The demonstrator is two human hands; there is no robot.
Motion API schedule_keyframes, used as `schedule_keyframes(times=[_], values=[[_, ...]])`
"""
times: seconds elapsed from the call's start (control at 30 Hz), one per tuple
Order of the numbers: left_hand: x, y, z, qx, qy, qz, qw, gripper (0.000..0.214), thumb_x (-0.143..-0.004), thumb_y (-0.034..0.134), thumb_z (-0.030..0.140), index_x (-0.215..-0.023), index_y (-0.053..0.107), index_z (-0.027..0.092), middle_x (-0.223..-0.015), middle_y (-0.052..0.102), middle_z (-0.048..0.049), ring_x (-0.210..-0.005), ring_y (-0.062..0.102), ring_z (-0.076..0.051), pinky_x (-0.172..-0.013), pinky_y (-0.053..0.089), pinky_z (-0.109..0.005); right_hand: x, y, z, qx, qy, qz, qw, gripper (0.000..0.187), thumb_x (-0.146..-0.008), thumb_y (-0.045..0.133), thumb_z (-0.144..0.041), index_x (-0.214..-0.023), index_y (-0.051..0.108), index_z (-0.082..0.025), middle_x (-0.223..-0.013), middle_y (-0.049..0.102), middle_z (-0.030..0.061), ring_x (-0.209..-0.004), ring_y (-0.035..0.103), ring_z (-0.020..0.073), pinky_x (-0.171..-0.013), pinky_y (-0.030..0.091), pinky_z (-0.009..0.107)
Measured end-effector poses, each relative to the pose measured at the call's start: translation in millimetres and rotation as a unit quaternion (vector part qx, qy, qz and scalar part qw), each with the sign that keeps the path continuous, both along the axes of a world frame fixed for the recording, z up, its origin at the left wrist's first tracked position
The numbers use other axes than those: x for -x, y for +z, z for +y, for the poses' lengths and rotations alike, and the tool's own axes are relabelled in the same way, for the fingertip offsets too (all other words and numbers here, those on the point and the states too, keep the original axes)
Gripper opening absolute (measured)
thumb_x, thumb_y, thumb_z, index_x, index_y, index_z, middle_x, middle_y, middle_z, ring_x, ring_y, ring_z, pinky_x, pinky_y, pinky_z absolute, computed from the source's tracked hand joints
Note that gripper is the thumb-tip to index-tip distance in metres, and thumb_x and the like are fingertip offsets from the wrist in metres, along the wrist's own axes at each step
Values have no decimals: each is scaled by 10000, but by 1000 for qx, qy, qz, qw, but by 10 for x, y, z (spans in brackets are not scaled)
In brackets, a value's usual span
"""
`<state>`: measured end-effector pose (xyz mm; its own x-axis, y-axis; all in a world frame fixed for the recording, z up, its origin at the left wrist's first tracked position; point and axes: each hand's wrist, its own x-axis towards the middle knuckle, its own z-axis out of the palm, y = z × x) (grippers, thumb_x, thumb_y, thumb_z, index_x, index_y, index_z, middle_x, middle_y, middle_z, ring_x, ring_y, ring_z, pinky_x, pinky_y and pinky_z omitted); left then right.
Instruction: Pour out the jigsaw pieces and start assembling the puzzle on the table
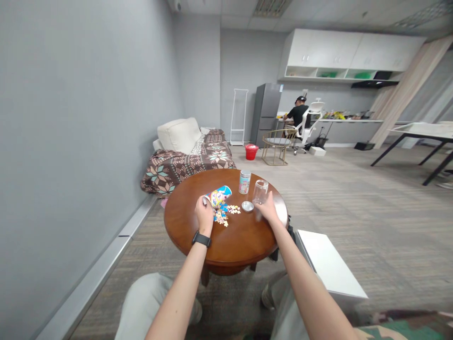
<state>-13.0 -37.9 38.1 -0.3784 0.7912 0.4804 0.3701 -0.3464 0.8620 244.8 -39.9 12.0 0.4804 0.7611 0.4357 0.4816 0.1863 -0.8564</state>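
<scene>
My left hand point(204, 216) has a dark watch on its wrist, and its fingers are curled closed beside the near end of a colourful printed can point(221, 194) lying on its side. Something small and pale shows at the fingertips, too small to name. Loose jigsaw puzzle pieces point(222, 215) lie in a heap just right of this hand. My right hand point(268, 208) is closed around the lower part of a clear glass jar point(261, 189) on the round wooden table point(233, 245). A round silver lid point(247, 206) lies left of the jar. Behind it stands a printed tin point(244, 182) with a silver top.
A patterned throw point(191, 163) covers a sofa beyond the table, with a white cushion point(179, 135). A white box-like surface point(331, 262) stands at my right. Farther back are a red bin point(251, 152), a chair point(278, 141) and a seated person point(299, 113) at a counter.
</scene>
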Motion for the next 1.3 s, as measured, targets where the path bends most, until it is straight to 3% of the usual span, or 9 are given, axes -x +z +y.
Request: schedule_keyframes(times=[0.07,0.13,0.27,0.4,0.57,0.73,0.93,1.1,1.3], values=[[-7,13,-22,17,-1,2,1000,166,-906,450,251,-789,557,202,-719,610,-18,-699,582,-172,-675,437,-256,98,41,-103,-30,-87,14,996,672,-640,611,-220,-1291,456,-158,-1315,542,191,-1257,510,317,-1075,403,490],[-13,31,-36,26,10,-11,1000,117,-897,475,242,-885,583,199,-749,635,-25,-704,609,-175,-666,449,-253,277,113,-242,-84,-104,-6,991,499,-696,511,-175,-1195,516,-163,-1228,569,169,-1187,548,295,-1053,415,487],[-30,75,-63,29,-7,-32,999,191,-891,490,225,-1047,594,190,-877,693,-66,-777,668,-191,-706,494,-269,791,289,-373,-43,144,7,989,392,-764,545,-228,-1154,562,-193,-1079,634,101,-990,622,233,-956,487,431],[-59,113,-111,20,-71,1,997,218,-864,486,158,-1027,626,194,-941,724,-70,-841,682,-192,-758,508,-275,1202,345,-259,36,267,229,935,531,-800,623,-449,-1266,515,-220,-1074,673,85,-950,664,222,-807,551,364],[-68,153,-179,11,-117,37,992,260,-790,516,82,-977,652,201,-915,734,-42,-810,675,-183,-740,504,-269,1335,236,-221,-30,225,346,910,585,-678,783,-421,-1180,562,-216,-908,687,16,-843,659,169,-685,538,252],[-76,136,-168,-36,-160,56,985,221,-742,574,71,-909,658,187,-989,723,-56,-937,665,-189,-864,510,-306,1352,237,-286,-15,290,419,860,386,-665,803,-411,-933,613,-210,-956,709,30,-870,677,175,-749,566,280],[-74,85,-124,-18,-106,10,994,243,-730,547,29,-911,584,187,-1063,705,-66,-983,661,-194,-858,511,-309,1325,281,-270,-36,294,491,819,423,-610,846,-348,-927,603,-207,-888,729,22,-866,704,222,-802,589,366],[-68,111,-163,28,-100,-24,994,237,-815,501,101,-1031,555,185,-979,712,-68,-875,681,-194,-759,523,-291,1323,265,-267,-24,276,496,823,444,-629,838,-370,-958,594,-200,-909,740,46,-862,716,245,-771,604,393],[-51,122,-225,-32,-171,6,985,333,-962,328,270,-1152,589,187,-1147,697,-84,-1011,674,-200,-875,520,-300,1271,216,-243,-23,189,483,854,455,-575,858,-336,-905,576,-201,-869,738,45,-800,719,254,-728,606,409]])
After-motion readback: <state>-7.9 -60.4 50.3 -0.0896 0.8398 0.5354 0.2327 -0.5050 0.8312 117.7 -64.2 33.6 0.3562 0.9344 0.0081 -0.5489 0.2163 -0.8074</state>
